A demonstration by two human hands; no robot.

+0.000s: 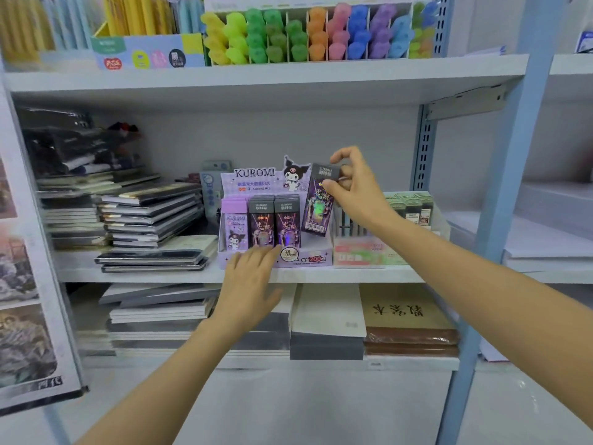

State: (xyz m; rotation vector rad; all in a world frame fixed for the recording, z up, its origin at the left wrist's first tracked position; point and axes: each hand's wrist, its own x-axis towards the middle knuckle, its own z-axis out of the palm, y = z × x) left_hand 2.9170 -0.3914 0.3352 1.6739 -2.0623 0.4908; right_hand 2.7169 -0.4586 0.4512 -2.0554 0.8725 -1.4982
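One slim pack (319,200) is in hand: dark purple, with a grey cap marked ULTRAMAN, a shiny greenish patch at its middle and a white barcode label near its foot. It hangs tilted, cap leaning right, over the right end of a lilac KUROMI box (308,256) on the middle shelf (160,274), just right of the two like packs (274,223) that stand upright in the box. A lilac pack (236,226) stands at the box's left end.

Small print on the pack is too blurred to read. The thumb covers part of its right edge below the cap. I cannot tell whether its lower corner touches the box or hangs free of it.

The right hand (356,191) pinches the pack at the cap, thumb on the front and curled fingers behind and above. The left hand (248,277) is flat and holds nothing; its straight, slightly spread fingers rest on the box's near lip, at the foot of the standing packs.

Right of the box sits a pink and green tray (359,255), partly hidden by the right forearm. Left of the box lie stacked notebooks (150,216). On the shelf above, highlighters (321,33) stand in coloured rows, cut off at the top edge.
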